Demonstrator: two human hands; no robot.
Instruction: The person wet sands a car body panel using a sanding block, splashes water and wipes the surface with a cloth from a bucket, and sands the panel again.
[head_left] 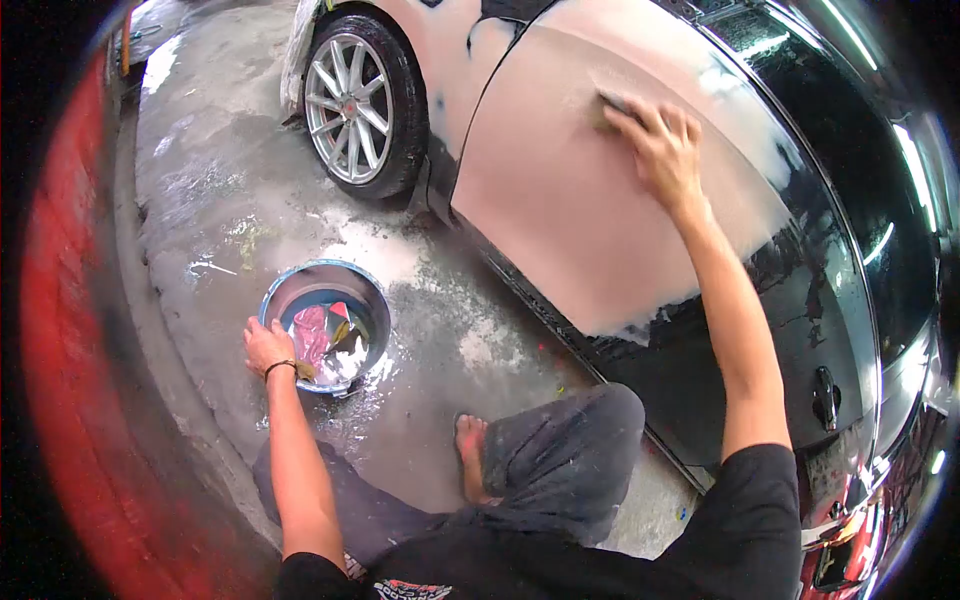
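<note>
High on the pinkish, dull-coated car door panel [560, 190], my right hand [660, 150] presses a small dark, flat pad [612, 104] under its fingers. My left hand [268, 347] rests at the left rim of a round bucket [376, 300], fingers over the edge; whether it grips the rim or something small is hard to make out. Inside the bucket are water, a pink cloth [311, 335] and some yellowish and dark pieces.
A silver-spoked wheel [350, 108] stands beyond the bucket. The concrete floor [220, 200] is wet in patches. A red surface [70, 330] runs along the left. The black rear door has a handle [826, 398]. My bare foot [472, 445] is below the bucket.
</note>
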